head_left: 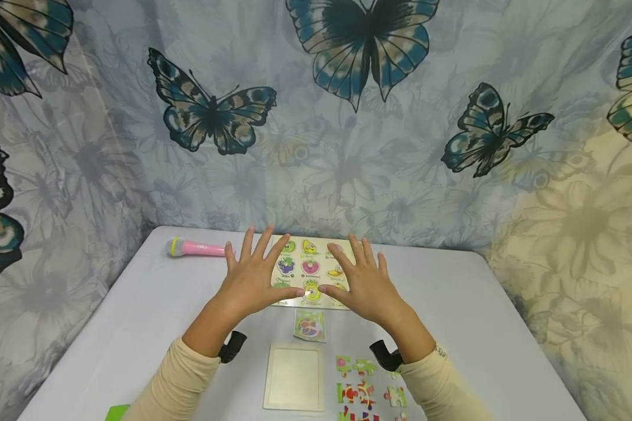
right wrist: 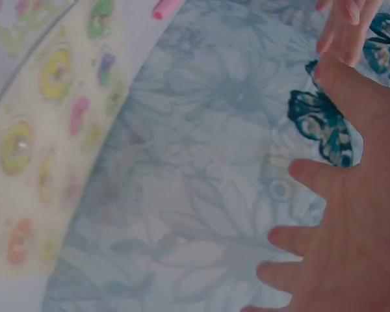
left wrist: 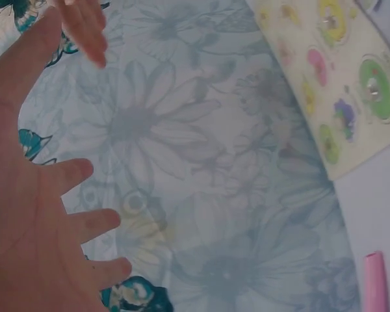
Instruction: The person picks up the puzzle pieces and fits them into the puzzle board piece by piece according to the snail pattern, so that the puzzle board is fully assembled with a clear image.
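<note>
Both hands hover above the table with fingers spread and hold nothing. My left hand [head_left: 250, 283] is over the left part of a fruit peg puzzle board [head_left: 320, 257], and my right hand [head_left: 366, 285] over its right part. The thumbs point at each other with a small gap. Parts of the board are hidden behind the hands. Below it lies a small picture card [head_left: 309, 325], then a blank cream puzzle tray [head_left: 294, 377]. Loose jigsaw pieces [head_left: 350, 393] lie right of the tray, some hidden by the right forearm.
A pink toy microphone [head_left: 197, 248] lies at the back left of the white table [head_left: 442, 316], its end near the left fingers. A green object [head_left: 117, 413] shows at the front left edge. A butterfly-patterned cloth [head_left: 347, 152] hangs behind the table.
</note>
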The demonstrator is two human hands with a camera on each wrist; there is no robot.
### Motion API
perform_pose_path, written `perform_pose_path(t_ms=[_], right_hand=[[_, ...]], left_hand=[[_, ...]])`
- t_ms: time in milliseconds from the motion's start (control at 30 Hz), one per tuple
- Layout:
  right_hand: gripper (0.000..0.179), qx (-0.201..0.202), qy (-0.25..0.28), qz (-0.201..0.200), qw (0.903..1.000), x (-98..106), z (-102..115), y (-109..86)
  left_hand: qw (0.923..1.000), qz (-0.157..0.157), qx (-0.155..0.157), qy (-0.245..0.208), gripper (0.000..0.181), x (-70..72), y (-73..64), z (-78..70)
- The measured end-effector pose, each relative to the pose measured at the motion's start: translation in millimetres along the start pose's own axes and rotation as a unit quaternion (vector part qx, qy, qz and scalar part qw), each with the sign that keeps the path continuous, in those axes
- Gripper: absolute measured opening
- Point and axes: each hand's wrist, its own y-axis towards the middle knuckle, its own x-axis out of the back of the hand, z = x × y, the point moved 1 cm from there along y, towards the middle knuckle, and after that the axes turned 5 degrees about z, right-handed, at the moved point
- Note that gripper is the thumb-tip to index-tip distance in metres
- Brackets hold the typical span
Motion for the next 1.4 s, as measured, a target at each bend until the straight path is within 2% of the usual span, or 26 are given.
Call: perform_pose_path(t_ms=[100,233,333,433,600,767,833,933,1067,1200,1400], right_hand=[[0.072,0.019,0.0,-0.015,0.9997,-5.9,-6.2,-0.1],[0.057,0.045,0.002,-0.008,0.999,-28.5,-11.8,-5.2],[0.045,0.05,0.013,0.03,0.9982,-48.0,-14.4,-16.4],[0.033,0.036,0.032,0.086,0.9952,-61.2,-14.9,-30.4],[0.022,0.003,0.047,0.155,0.9868,-72.4,-13.9,-50.6],[0.024,-0.001,0.041,0.164,0.9857,-80.3,-16.6,-63.1],[0.024,0.0,0.037,0.157,0.9869,-82.8,-18.0,-65.5],[0.023,0.002,0.035,0.148,0.9884,-85.2,-19.4,-68.0],[0.022,0.005,0.04,0.145,0.9886,-86.4,-20.5,-71.0],[0.022,0.004,0.04,0.148,0.9882,-86.7,-22.6,-74.5],[0.022,0.008,0.03,0.147,0.9887,-87.4,-28.3,-78.9]], left_hand=[[1.0,0.004,0.006,-0.002,0.104,-0.7,-1.5,5.4],[0.9994,0.025,0.019,-0.014,0.103,-11.6,-12.3,16.2],[0.9978,0.057,0.026,-0.024,0.101,-27.6,-25.8,23.4],[0.995,0.091,0.029,-0.029,0.1,-43.6,-39.6,28.5],[0.987,0.153,0.029,-0.042,0.097,-60.5,-61.0,29.3],[0.9727,0.227,0.024,-0.045,0.097,-72.1,-84.0,25.0],[0.9687,0.243,0.022,-0.048,0.098,-75.7,-90.7,23.1],[0.9663,0.251,0.024,-0.054,0.098,-78.6,-97.9,19.9],[0.9677,0.246,0.026,-0.05,0.096,-82.3,-102.8,16.4],[0.97,0.237,0.024,-0.046,0.096,-86.2,-105.1,13.8],[0.9694,0.239,0.023,-0.049,0.097,-91.7,-105.3,7.6]])
